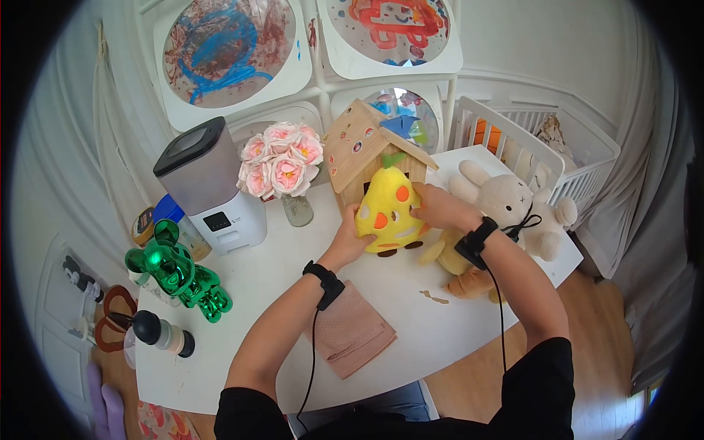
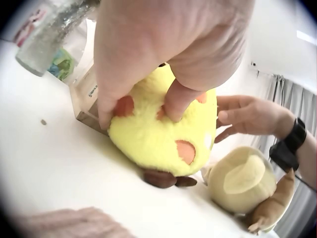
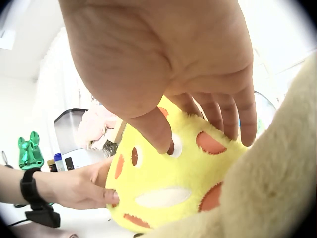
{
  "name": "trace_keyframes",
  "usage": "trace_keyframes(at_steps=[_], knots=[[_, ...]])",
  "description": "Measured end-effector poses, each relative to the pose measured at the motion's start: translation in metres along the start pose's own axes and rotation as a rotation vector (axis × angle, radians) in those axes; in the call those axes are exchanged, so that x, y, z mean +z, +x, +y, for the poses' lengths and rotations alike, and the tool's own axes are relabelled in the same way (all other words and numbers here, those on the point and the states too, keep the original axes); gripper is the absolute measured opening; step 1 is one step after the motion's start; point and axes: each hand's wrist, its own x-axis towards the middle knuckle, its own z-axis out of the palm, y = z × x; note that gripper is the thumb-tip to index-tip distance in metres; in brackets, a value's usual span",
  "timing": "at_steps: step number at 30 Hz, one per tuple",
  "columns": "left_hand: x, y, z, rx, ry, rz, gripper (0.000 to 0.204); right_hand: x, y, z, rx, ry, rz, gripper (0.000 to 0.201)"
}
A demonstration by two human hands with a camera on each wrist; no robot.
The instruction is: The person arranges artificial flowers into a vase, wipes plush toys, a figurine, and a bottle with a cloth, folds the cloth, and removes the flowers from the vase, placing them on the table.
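A yellow pear-shaped plush with orange spots and a green top stands on the white table, in front of a wooden toy house. My left hand grips its left side, thumb on the front; in the left wrist view the fingers of that hand press into the yellow fur. On the plush's other side my right hand holds it, its thumb on the face and its fingers behind, as the right wrist view shows the hand over the plush. Brown feet touch the tabletop.
Right of the plush lie a cream bunny plush and a pale yellow plush. A pink cloth lies in front. Left are a flower vase, a feeder, a green bear figure and a bottle.
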Motion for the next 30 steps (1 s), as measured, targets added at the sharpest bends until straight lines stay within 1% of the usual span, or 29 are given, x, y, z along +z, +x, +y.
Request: trace_keyframes(at_steps=[1, 3, 4, 6, 9, 10, 12, 13, 15, 16, 18, 20, 21, 22, 23, 24, 25, 26, 27, 28, 29, 30], knots=[[0.001, -0.001, 0.003, -0.005, 0.004, -0.007, 0.07, -0.001, 0.002, 0.0, 0.004, 0.009, 0.0, 0.053], [0.002, -0.001, 0.009, -0.026, 0.082, 0.009, 0.073, -0.004, 0.003, 0.0, -0.049, -0.014, -0.011, 0.056], [0.003, 0.0, 0.008, -0.026, 0.085, 0.0, 0.073, -0.005, 0.001, -0.002, -0.042, -0.009, -0.006, 0.056], [0.007, -0.001, 0.006, -0.026, 0.109, 0.051, 0.072, -0.007, -0.004, -0.007, 0.026, -0.068, -0.064, 0.059], [0.009, -0.002, 0.011, -0.025, 0.144, 0.06, 0.074, 0.005, -0.002, 0.005, 0.009, -0.056, -0.07, 0.061], [0.009, -0.001, 0.01, -0.023, 0.144, 0.052, 0.074, 0.003, -0.004, 0.0, 0.016, -0.054, -0.066, 0.061], [0.007, 0.0, 0.01, 0.009, 0.168, 0.055, 0.075, -0.007, -0.01, -0.007, 0.073, -0.039, -0.125, 0.064], [0.005, -0.003, 0.012, 0.011, 0.168, 0.044, 0.075, -0.012, -0.015, -0.006, 0.083, -0.033, -0.121, 0.064], [-0.001, -0.014, 0.015, 0.011, 0.233, 0.189, 0.076, -0.025, -0.032, 0.0, 0.028, 0.047, -0.011, 0.069], [-0.009, -0.023, 0.024, 0.012, 0.229, 0.183, 0.076, -0.034, -0.046, 0.002, 0.035, 0.047, -0.009, 0.069], [-0.036, -0.051, 0.051, -0.09, 0.206, 0.033, 0.076, -0.054, -0.081, 0.009, 0.02, 0.045, -0.014, 0.074], [-0.064, -0.083, 0.058, -0.152, 0.256, -0.181, 0.069, -0.06, -0.119, 0.024, 0.116, -0.052, -0.156, 0.088], [-0.077, -0.104, 0.056, -0.134, 0.342, -0.267, 0.07, -0.053, -0.137, 0.027, 0.117, -0.057, -0.156, 0.088], [-0.083, -0.124, 0.057, -0.114, 0.428, -0.354, 0.07, -0.042, -0.157, 0.029, 0.124, -0.036, -0.077, 0.096], [-0.082, -0.145, 0.066, -0.113, 0.423, -0.353, 0.07, -0.034, -0.172, 0.03, 0.13, -0.015, -0.001, 0.103], [-0.082, -0.168, 0.078, -0.136, 0.685, -0.498, 0.074, -0.027, -0.179, 0.031, 0.13, -0.019, -0.006, 0.103], [-0.081, -0.183, 0.083, -0.162, 0.948, -0.639, 0.079, -0.021, -0.182, 0.032, 0.15, 0.003, 0.032, 0.109], [-0.077, -0.191, 0.082, -0.173, 0.942, -0.627, 0.079, -0.015, -0.182, 0.029, 0.164, 0.024, 0.067, 0.114], [-0.069, -0.199, 0.08, -0.202, 0.914, -0.614, 0.083, -0.012, -0.183, 0.022, 0.216, -0.026, 0.079, 0.106], [-0.062, -0.206, 0.079, -0.232, 0.887, -0.598, 0.088, -0.007, -0.181, 0.02, 0.197, -0.031, 0.067, 0.106], [-0.057, -0.208, 0.079, -0.179, 0.911, -0.546, 0.089, 0.0, -0.177, 0.024, 0.269, 0.061, 0.129, 0.101], [-0.049, -0.209, 0.081, -0.194, 0.91, -0.526, 0.089, 0.008, -0.172, 0.03, 0.339, 0.153, 0.19, 0.096]])
